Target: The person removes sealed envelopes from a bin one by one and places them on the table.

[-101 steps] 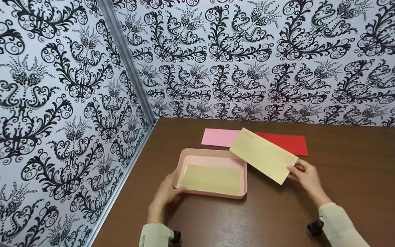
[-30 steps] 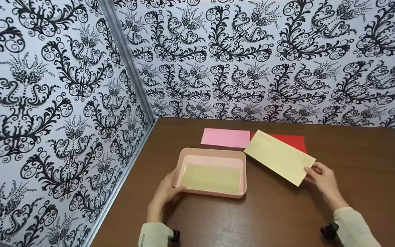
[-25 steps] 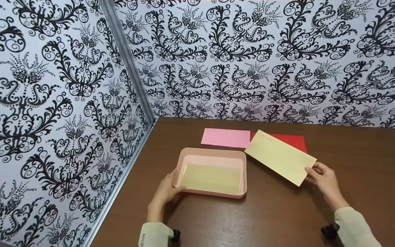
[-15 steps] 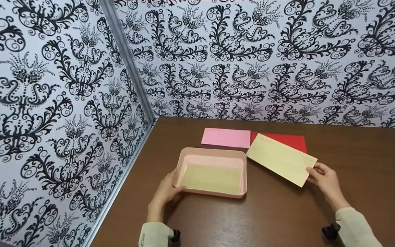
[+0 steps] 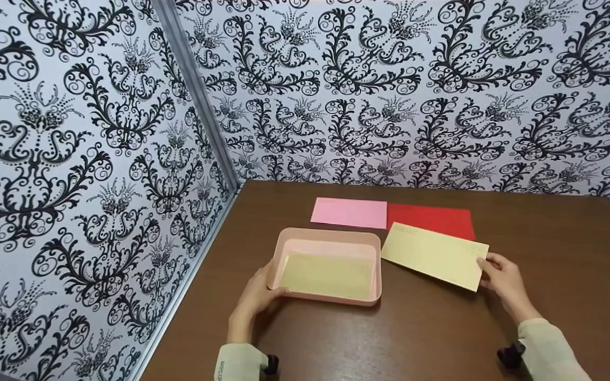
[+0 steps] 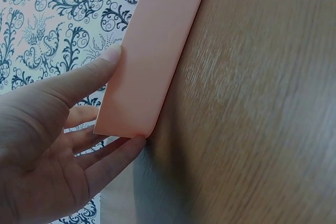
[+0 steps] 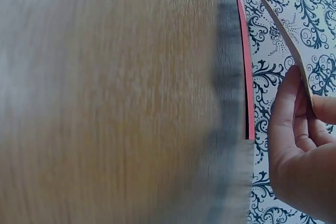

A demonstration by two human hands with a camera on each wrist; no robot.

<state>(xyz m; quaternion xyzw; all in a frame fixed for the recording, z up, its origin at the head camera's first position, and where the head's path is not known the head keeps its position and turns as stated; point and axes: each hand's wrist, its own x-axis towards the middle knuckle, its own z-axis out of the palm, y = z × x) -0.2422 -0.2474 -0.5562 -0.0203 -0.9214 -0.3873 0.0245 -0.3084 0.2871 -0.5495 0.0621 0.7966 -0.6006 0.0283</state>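
My right hand [image 5: 509, 283] pinches the right end of a pale yellow envelope [image 5: 432, 256] between thumb and fingers. The envelope is raised off the table, its left end close to the box's right rim and its far edge overlapping a red envelope [image 5: 432, 217]. In the right wrist view the yellow envelope [image 7: 286, 35] shows edge-on, slightly bowed. With the thumb on the front wall and fingers round the left side, my left hand [image 5: 254, 296] holds a shallow pink box [image 5: 331, 235] by its near left corner. Inside the box lies another yellow envelope [image 5: 329, 275].
A pink envelope [image 5: 350, 212] lies behind the box, its right end meeting the red one. All rest on a brown wooden table [image 5: 421, 338]. Patterned wall panels [image 5: 389, 95] stand along the back and left edges.
The right hand has carried the yellow envelope rightward from over the box's right rim, then lowered its far end so it lies straighter. More of the pink and red envelopes shows. Left hand stays put.
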